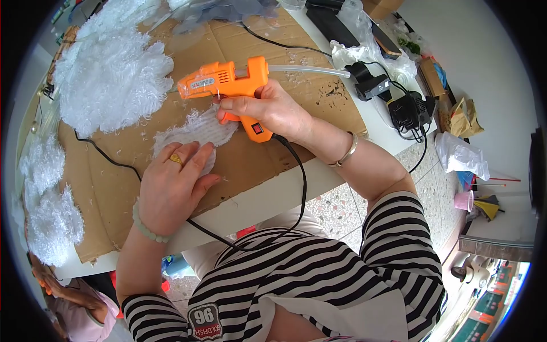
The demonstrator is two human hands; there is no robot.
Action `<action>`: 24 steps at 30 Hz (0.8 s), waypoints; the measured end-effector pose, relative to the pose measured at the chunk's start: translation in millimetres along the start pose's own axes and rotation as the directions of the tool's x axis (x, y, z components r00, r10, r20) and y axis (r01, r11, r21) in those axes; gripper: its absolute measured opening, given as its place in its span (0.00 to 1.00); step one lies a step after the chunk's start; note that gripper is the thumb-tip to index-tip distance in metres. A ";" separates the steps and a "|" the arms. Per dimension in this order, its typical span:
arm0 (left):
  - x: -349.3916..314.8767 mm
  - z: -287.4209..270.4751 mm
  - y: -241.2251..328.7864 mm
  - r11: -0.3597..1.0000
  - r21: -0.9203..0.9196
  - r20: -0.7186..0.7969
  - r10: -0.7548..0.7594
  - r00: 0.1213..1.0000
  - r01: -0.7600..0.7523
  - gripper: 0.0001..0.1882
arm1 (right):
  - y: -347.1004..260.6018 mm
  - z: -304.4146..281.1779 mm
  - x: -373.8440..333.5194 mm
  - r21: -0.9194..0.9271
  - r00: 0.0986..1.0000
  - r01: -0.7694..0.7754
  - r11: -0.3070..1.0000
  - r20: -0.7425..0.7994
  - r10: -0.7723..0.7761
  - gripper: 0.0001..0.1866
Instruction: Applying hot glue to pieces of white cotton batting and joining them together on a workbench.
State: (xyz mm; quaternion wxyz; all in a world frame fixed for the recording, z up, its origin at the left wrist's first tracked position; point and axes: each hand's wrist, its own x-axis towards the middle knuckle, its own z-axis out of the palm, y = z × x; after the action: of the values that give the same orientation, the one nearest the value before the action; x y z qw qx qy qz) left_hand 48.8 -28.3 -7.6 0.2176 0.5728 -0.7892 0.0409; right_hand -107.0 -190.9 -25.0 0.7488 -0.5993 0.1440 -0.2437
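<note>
My right hand [268,111] grips an orange hot glue gun [236,78], fingers at its trigger. A long clear glue stick [310,70] sticks out of the gun's back, and the nozzle faces left. Below the nozzle lies a small white fuzzy fabric piece [196,130] on the cardboard sheet [250,171]. My left hand [175,185] rests on the near left edge of that piece, fingers stretched out and partly over it. From the gun's handle a black cord [302,188] loops down across my lap.
A large fluffy white cluster [111,80] covers the upper left, with smaller fluffy pieces [54,228] along the left edge. Translucent grey discs [228,14] lie at the far side. Black adapters and cables [407,108] sit at the right table edge. Another person's arm [74,293] shows lower left.
</note>
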 end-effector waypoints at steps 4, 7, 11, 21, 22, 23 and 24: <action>-0.7 -0.4 0.1 1.000 -0.001 0.005 -0.006 1.000 0.006 0.25 | 1.0 -1.9 0.4 0.008 1.000 -0.013 1.000 0.009 0.013 0.12; -1.1 0.1 -0.7 1.000 -0.004 0.008 -0.012 1.000 0.012 0.25 | -1.5 -0.4 0.1 -0.004 1.000 -0.011 1.000 0.013 0.011 0.13; -0.4 -0.6 -3.1 1.000 -0.026 0.003 -0.016 1.000 0.016 0.24 | 0.1 2.6 -2.1 -0.024 0.998 0.054 0.998 0.018 -0.054 0.13; 1.4 2.1 -13.2 0.978 -0.199 -0.144 -0.085 0.986 0.055 0.24 | -19.5 52.6 -21.7 -0.026 0.959 0.244 0.969 0.153 -0.237 0.11; 1.5 3.8 -14.2 0.980 -0.196 -0.197 -0.069 0.978 0.030 0.24 | -16.8 58.3 -17.7 -0.045 0.948 0.275 0.960 0.179 -0.263 0.12; 2.1 6.7 -15.0 0.981 -0.191 -0.203 -0.059 0.977 0.019 0.24 | -14.6 61.7 -12.2 -0.052 0.945 0.286 0.957 0.179 -0.273 0.12; -0.9 4.3 -13.8 0.955 -0.293 -0.181 -0.097 0.979 0.041 0.24 | -13.0 69.4 -5.6 -0.186 0.851 0.515 0.837 0.230 -0.472 0.14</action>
State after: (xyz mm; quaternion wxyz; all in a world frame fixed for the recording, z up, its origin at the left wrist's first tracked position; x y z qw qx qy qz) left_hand 60.5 -33.6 -14.4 0.3758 0.5556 -0.7412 -0.0266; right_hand -79.0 -132.6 3.7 0.5916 -0.7213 -0.0537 -0.3562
